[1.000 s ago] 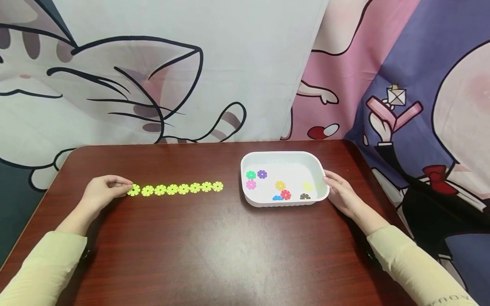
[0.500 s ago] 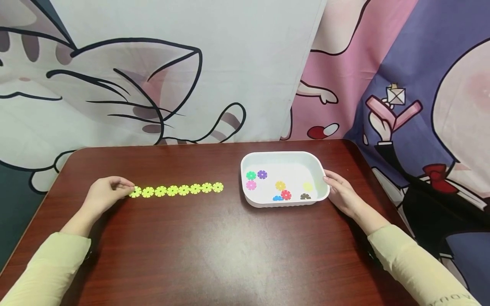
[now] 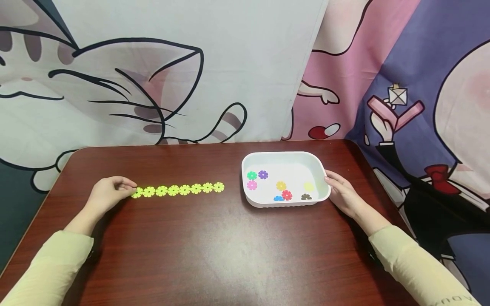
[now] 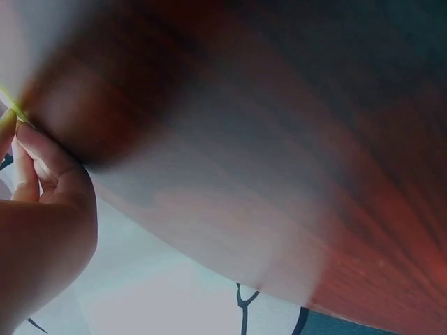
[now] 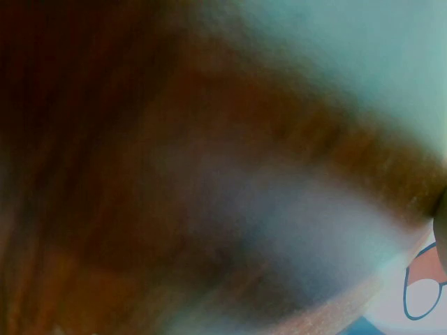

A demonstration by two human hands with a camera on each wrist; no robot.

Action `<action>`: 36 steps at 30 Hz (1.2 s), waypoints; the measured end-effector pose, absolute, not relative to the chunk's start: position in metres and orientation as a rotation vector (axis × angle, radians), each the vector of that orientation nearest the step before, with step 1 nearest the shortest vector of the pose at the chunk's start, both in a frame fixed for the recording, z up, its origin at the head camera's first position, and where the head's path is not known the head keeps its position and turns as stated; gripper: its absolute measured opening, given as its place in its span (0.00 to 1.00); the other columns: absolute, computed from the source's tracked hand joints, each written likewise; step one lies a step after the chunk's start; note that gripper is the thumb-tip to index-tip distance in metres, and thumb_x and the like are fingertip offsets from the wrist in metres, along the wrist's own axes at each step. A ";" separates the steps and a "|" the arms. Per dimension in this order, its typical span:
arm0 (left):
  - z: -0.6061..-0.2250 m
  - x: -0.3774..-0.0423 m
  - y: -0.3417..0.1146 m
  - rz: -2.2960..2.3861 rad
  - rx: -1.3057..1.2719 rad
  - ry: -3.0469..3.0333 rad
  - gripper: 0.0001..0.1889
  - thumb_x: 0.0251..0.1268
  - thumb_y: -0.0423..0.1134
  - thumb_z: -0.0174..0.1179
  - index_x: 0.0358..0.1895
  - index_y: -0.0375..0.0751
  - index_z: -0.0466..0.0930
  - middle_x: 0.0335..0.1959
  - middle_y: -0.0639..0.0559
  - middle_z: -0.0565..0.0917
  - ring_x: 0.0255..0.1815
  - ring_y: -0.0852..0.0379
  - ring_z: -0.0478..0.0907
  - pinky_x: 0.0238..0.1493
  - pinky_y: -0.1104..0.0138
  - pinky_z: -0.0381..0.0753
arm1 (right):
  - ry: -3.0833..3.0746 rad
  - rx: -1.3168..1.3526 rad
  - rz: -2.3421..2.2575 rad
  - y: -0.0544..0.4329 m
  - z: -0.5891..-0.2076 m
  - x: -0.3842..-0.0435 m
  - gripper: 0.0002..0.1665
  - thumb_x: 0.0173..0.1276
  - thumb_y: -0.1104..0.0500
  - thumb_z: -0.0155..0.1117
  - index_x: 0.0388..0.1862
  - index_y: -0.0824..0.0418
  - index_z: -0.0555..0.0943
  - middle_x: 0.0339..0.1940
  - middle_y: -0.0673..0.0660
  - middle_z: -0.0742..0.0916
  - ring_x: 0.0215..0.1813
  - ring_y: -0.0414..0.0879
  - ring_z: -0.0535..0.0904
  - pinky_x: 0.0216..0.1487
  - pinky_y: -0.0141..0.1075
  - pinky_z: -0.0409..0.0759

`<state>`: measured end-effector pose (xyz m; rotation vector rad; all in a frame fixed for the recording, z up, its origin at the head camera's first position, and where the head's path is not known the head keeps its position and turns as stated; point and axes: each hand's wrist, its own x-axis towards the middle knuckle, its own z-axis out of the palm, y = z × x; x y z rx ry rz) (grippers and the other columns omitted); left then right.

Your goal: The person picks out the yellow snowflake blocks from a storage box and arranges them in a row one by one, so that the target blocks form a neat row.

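A row of several yellow flower-shaped plastic discs (image 3: 174, 190) lies flat across the left half of the table in the head view. My left hand (image 3: 106, 196) pinches the leftmost disc (image 3: 137, 193) at its outer edge. In the left wrist view, thumb and finger hold a thin yellow-green disc edge (image 4: 11, 101) at the far left. On the right stands a white plastic tray (image 3: 294, 163); my right hand (image 3: 343, 196) grips its right end, thumb over the rim and the other fingers partly hidden behind it. The right wrist view is mostly blurred.
Inside the tray lie loose discs: green (image 3: 252, 175), purple (image 3: 263, 174), pink (image 3: 252, 185), red (image 3: 286, 195) and several others. The dark brown table (image 3: 214, 250) ends at a back edge against a cartoon-printed cloth (image 3: 260, 68).
My left hand has slid slightly right, and the leftmost disc now sits closer against the row. The right hand and tray have stayed in place.
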<state>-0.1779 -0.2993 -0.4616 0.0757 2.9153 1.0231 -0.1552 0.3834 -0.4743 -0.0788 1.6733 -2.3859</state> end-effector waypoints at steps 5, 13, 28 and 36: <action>-0.461 -0.178 -0.301 1.039 0.071 2.914 0.13 0.68 0.39 0.71 0.45 0.31 0.89 0.33 0.48 0.90 0.28 0.79 0.75 0.35 0.79 0.72 | 1.672 -0.087 -2.385 0.383 -0.474 -0.156 0.22 0.86 0.68 0.43 0.60 0.52 0.83 0.56 0.47 0.90 0.59 0.35 0.84 0.61 0.26 0.81; -0.457 -0.179 -0.301 1.103 0.058 2.904 0.13 0.68 0.39 0.71 0.47 0.30 0.89 0.35 0.45 0.92 0.29 0.82 0.76 0.35 0.80 0.73 | 1.707 -0.086 -2.364 0.383 -0.474 -0.156 0.22 0.86 0.67 0.43 0.60 0.50 0.83 0.57 0.45 0.90 0.59 0.34 0.84 0.61 0.26 0.81; -0.436 -0.203 -0.247 1.335 0.096 2.783 0.14 0.69 0.34 0.70 0.51 0.26 0.87 0.37 0.47 0.92 0.30 0.80 0.79 0.32 0.76 0.81 | 1.682 -0.072 -2.367 0.383 -0.475 -0.154 0.23 0.86 0.68 0.42 0.60 0.51 0.83 0.56 0.46 0.90 0.59 0.34 0.85 0.60 0.27 0.82; -0.420 -0.222 -0.204 1.399 0.140 2.678 0.13 0.70 0.34 0.69 0.52 0.29 0.87 0.37 0.53 0.90 0.32 0.75 0.81 0.39 0.77 0.84 | 1.672 -0.102 -2.377 0.384 -0.475 -0.156 0.23 0.86 0.68 0.41 0.61 0.53 0.83 0.57 0.46 0.90 0.60 0.35 0.84 0.60 0.26 0.81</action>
